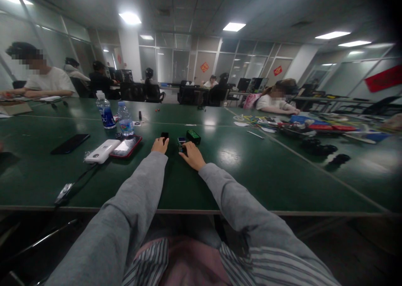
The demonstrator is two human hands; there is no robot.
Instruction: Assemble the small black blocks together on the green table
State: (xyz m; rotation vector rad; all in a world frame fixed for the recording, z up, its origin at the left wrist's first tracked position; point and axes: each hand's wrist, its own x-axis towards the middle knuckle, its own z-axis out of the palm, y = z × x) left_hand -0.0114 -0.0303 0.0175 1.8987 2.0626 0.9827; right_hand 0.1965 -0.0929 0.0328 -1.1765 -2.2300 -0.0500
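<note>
My left hand (160, 145) rests on the green table with its fingers closed round a small black block-like object (165, 135). To its right, my right hand (193, 155) has its thumb and fingers on a small device with a pale screen-like top (181, 140), whose lower part the fingers partly cover. Just beyond that hand, apart from it, lies a small black box with a bright green face (193, 136). Both objects in my hands are too small to name more exactly.
On the left are two bottles (107, 115), a white power bank (102, 151), a red-edged phone (127, 146) and a dark phone (70, 143). Cables and tools (266, 122) clutter the right, near black objects (318, 148). Other people (50, 81) sit around the table.
</note>
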